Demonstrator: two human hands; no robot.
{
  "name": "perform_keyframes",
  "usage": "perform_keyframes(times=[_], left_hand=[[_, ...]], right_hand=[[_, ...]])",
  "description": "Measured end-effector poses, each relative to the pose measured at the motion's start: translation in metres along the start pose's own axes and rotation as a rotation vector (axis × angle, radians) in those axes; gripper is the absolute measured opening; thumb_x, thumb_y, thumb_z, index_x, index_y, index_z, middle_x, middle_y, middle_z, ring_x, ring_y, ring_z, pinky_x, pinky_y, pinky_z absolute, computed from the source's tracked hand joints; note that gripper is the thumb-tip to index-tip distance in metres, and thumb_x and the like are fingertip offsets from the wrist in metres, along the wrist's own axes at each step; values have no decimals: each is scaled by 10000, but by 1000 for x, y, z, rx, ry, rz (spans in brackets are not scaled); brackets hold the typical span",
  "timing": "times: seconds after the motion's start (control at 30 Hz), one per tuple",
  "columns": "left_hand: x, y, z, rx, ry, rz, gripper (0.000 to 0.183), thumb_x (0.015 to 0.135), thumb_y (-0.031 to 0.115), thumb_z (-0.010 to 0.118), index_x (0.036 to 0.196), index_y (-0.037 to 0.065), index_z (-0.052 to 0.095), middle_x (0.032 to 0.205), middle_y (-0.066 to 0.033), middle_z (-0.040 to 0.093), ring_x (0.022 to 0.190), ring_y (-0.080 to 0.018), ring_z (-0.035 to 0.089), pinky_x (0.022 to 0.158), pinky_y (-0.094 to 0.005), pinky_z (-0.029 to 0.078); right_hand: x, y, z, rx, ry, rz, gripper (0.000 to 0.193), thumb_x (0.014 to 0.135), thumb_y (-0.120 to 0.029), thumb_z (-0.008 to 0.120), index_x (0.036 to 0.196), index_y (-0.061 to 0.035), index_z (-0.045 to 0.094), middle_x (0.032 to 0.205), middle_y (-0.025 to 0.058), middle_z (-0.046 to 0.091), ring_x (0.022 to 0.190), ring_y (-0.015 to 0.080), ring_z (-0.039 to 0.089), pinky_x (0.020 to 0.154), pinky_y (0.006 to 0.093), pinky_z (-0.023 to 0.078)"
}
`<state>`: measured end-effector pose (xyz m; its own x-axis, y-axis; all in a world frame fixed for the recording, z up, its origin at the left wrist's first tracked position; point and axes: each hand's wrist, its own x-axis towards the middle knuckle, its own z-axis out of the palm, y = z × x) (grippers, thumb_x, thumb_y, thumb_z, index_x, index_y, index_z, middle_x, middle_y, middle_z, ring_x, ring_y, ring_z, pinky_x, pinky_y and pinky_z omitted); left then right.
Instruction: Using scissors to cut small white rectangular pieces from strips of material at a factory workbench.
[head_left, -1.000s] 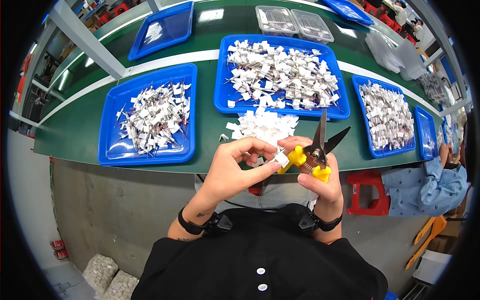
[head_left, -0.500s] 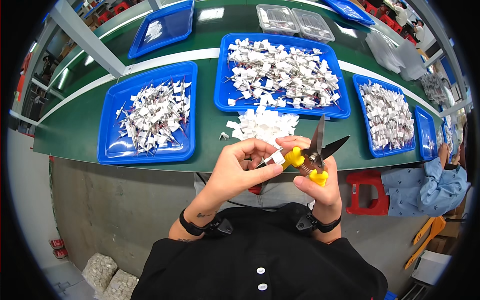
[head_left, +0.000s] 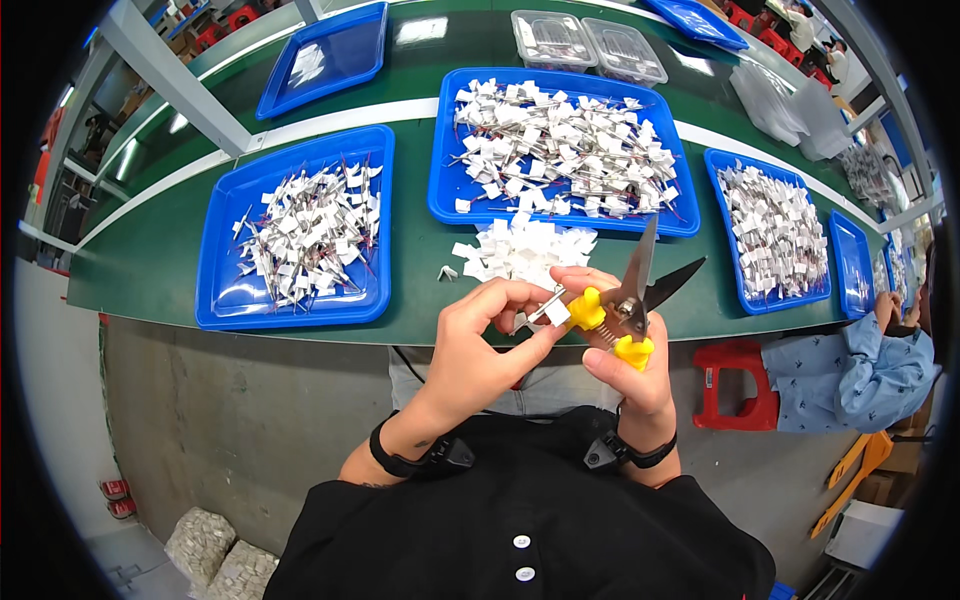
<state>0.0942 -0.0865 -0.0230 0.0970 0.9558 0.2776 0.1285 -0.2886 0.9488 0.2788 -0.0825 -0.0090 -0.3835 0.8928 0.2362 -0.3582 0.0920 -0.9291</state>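
My right hand (head_left: pixel 625 365) grips yellow-handled scissors (head_left: pixel 632 300), blades apart and pointing up and to the right. My left hand (head_left: pixel 480 335) pinches a small white tag on a thin wire (head_left: pixel 548 310) just left of the scissors' handles. Both hands hover over the near edge of the green table (head_left: pixel 420 250). A loose pile of white tags (head_left: pixel 525 250) lies on the table just beyond my hands.
Blue trays of white-tagged wires: one to the left (head_left: pixel 215 300), one in the middle (head_left: pixel 440 195), one to the right (head_left: pixel 715 165). An empty blue tray (head_left: pixel 330 50) and clear plastic boxes (head_left: pixel 590 45) at the back. A person in blue (head_left: pixel 850 365) sits at the right beside a red stool (head_left: pixel 735 385).
The scissors and both hands shifted slightly; the left fingers have turned the tagged piece toward the scissors. Nothing else has moved.
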Motion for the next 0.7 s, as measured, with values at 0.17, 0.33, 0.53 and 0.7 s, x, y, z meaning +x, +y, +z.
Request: perform_keyframes(times=[0.17, 0.33, 0.53, 0.7], left_hand=[[1, 10, 2, 166, 60, 92, 268, 714, 71, 778, 963, 58, 679, 784, -19, 630, 631, -118, 483, 571, -247, 412], [1, 10, 2, 156, 78, 160, 236, 720, 70, 781, 934, 54, 685, 792, -23, 641, 651, -127, 519, 563, -252, 417], [2, 3, 2, 288, 163, 364, 249, 700, 18, 791, 931, 43, 701, 793, -43, 659, 663, -136, 548, 564, -248, 414], [3, 2, -2, 277, 169, 393, 270, 676, -4, 793, 924, 58, 705, 792, -43, 664, 665, -149, 567, 570, -263, 423]], right_hand=[[-3, 1, 1, 158, 49, 68, 612, 757, -94, 632, 1323, 72, 472, 1401, 230, 454, 1255, 275, 489, 1065, 411, 378], [-3, -4, 9, 285, 75, 116, 659, 757, -148, 636, 1341, 86, 437, 1410, 239, 436, 1237, 281, 498, 1055, 434, 410], [-4, -2, 12, 376, 106, 154, 652, 754, -155, 630, 1346, 52, 449, 1412, 255, 423, 1260, 321, 477, 1048, 476, 418], [-1, 9, 0, 718, -2, 155, 654, 752, -134, 612, 1375, -14, 453, 1450, 272, 368, 1300, 411, 429, 1040, 553, 399]])
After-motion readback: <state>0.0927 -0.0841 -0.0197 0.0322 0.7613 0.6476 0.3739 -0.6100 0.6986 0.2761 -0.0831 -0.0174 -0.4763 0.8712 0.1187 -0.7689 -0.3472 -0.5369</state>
